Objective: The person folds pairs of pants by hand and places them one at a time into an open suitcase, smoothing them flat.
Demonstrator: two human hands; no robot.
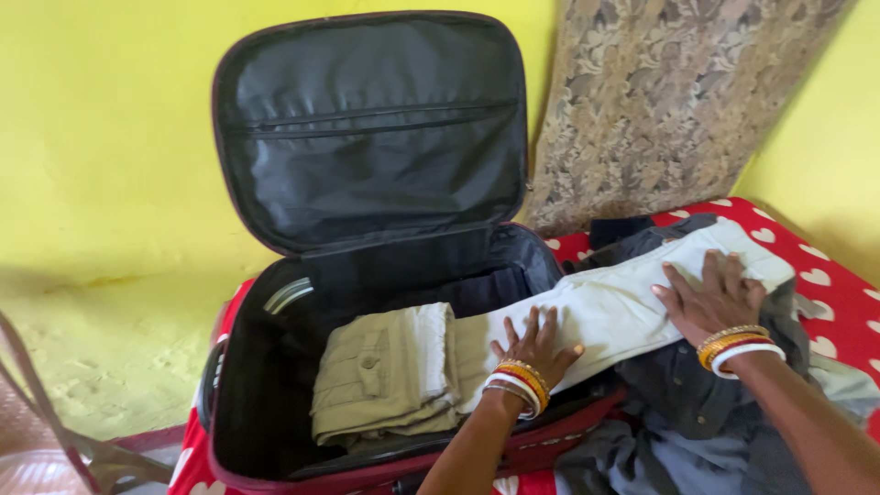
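While the suitcase [275, 431] lies open, both hands' grips press flat, fingers apart, on pale trousers [605, 312].

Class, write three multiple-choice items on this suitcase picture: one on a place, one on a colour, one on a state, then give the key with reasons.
1. Where does the left hand rest?
A. on the pale trousers at the suitcase's edge
B. on the yellow wall
C. on the open lid

2. What colour is the folded garment inside the suitcase?
A. blue
B. khaki
C. black

3. How is the suitcase lid?
A. zipped shut
B. lying flat on the bed
C. open, standing upright

Key: 1 A, the palm lies flat on the pale cloth; 2 B, the garment is olive-tan; 3 C, the dark lining faces the camera. The right hand also presses those trousers.
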